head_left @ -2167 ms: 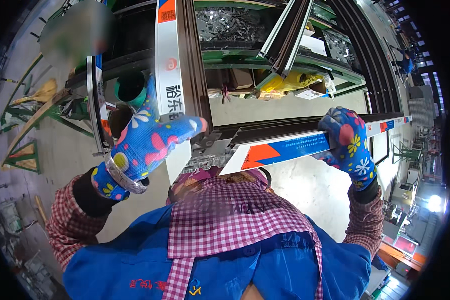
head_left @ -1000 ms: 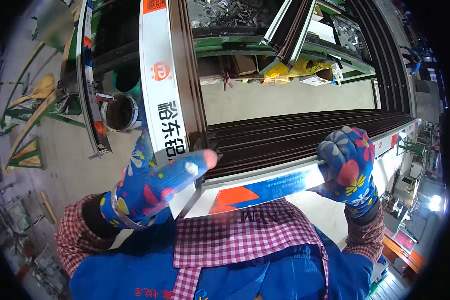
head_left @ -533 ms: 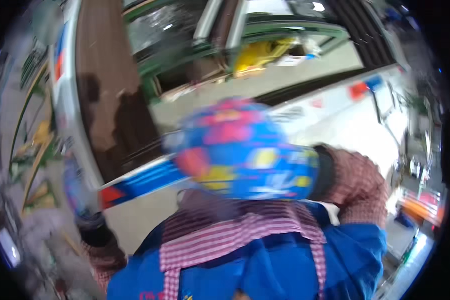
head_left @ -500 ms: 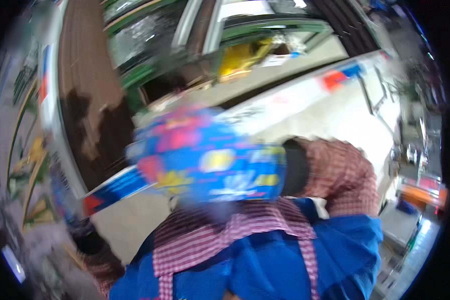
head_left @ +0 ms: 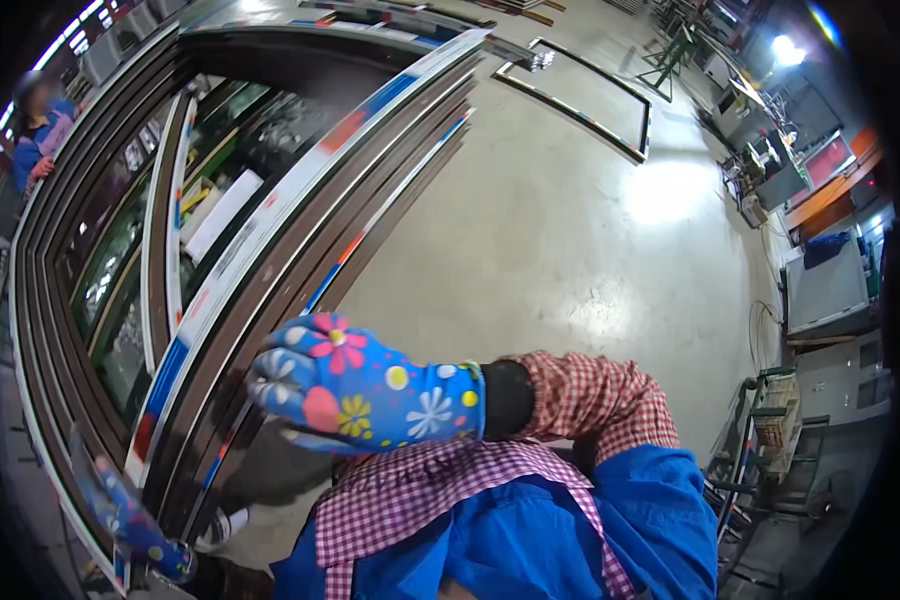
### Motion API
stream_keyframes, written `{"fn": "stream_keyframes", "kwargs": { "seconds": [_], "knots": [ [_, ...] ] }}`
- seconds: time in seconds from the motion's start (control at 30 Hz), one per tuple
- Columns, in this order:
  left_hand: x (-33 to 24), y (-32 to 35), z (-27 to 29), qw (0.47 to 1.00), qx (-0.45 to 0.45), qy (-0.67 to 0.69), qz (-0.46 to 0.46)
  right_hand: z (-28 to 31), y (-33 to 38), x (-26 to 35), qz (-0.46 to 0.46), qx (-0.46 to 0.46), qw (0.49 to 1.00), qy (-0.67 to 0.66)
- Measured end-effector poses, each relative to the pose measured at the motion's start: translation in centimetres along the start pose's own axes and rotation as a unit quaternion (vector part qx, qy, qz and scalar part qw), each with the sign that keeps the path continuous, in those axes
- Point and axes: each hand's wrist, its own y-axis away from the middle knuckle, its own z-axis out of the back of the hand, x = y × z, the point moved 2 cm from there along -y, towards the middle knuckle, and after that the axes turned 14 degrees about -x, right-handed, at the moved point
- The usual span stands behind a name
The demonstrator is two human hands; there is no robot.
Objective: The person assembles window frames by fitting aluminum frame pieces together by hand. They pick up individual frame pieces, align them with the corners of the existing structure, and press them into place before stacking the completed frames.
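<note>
A stack of large brown window or door frames (head_left: 300,225), faced with white, blue and red film, leans in front of me on the left. My right hand (head_left: 370,390), in a blue flowered glove, is closed beside the outer side of the stack. Its fingers curl away from view, so what they hold, if anything, is hidden. At the lower left, my left hand (head_left: 135,515), gloved alike, lies along the near corner of the frames with its fingers stretched out, slightly blurred.
Another person (head_left: 45,130) stands at the far left, one hand on the frames. A single rectangular frame (head_left: 648,130) lies on the grey floor (head_left: 530,250) ahead. Along the right stand a wheeled rack (head_left: 780,410) and workbenches (head_left: 760,160). More frames lie at the far end.
The view has swung, bringing the stack to the left and the floor and other person into sight. The right hand, blurred before, is now sharp and slightly lower.
</note>
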Motion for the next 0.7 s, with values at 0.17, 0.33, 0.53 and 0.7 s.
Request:
{"fn": "stream_keyframes", "kwargs": {
  "seconds": [0.17, 0.33, 0.53, 0.7],
  "knots": [
    [-16.8, -4.1, -9.3, 0.992, 0.032, 0.079, -0.091, 14.0, -0.5, 3.4, 0.111, -0.016, 0.839, 0.532],
    [-29.8, -3.8, -18.6, 0.978, 0.072, 0.145, -0.135, 30.7, -3.2, 2.7, 0.131, -0.068, 0.817, 0.557],
    [-42.5, -6.4, -28.9, 0.959, 0.077, 0.14, -0.235, 54.4, -4.6, -1.6, 0.057, -0.232, 0.804, 0.544],
    [-49.7, -8.6, -33.3, 0.955, 0.205, 0.089, -0.195, 73.4, -8.8, -7.9, 0.003, -0.224, 0.752, 0.621]
  ]
}}
